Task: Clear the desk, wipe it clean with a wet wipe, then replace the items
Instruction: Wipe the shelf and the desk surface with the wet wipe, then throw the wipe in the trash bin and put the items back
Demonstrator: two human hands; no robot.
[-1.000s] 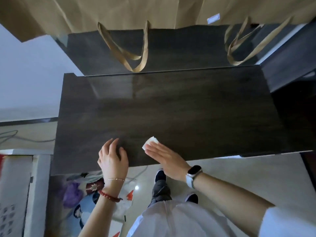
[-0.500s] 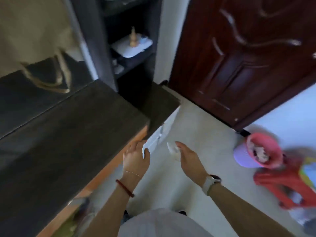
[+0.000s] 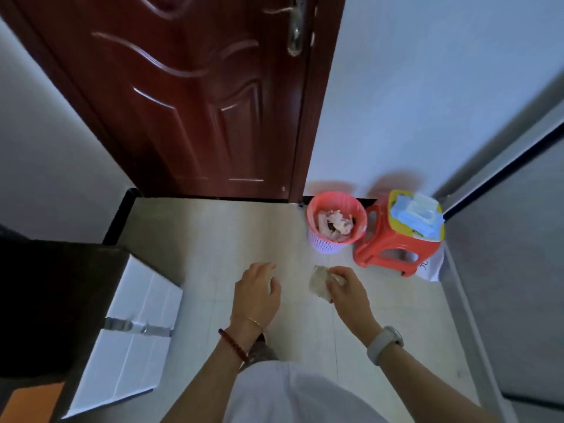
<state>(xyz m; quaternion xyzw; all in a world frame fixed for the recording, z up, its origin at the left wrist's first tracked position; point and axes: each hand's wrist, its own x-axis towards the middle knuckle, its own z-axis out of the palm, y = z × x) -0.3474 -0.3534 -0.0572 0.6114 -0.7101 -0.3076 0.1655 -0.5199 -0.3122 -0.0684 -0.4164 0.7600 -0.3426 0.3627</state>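
Note:
My right hand [image 3: 346, 290] pinches a crumpled used wet wipe [image 3: 318, 282] in the air above the pale tiled floor. My left hand [image 3: 256, 291] hangs beside it with relaxed fingers, holding nothing. A pink waste basket [image 3: 335, 222] with crumpled wipes inside stands by the wall, ahead and to the right of the wipe. A pack of wet wipes [image 3: 416, 212] lies on a red plastic stool [image 3: 396, 239] next to the basket. Only a dark corner of the desk [image 3: 52, 285] shows at the left edge.
A white drawer unit [image 3: 134, 328] sits under the desk at lower left. A dark red door [image 3: 183, 96] is shut straight ahead. A grey panel or wall [image 3: 512, 300] runs along the right side. Tiled floor lies between me and the basket.
My view has swung right from the desk top to the floor by the door. My right hand lifted the wipe off the desk and now holds it crumpled; my left hand left the desk edge.

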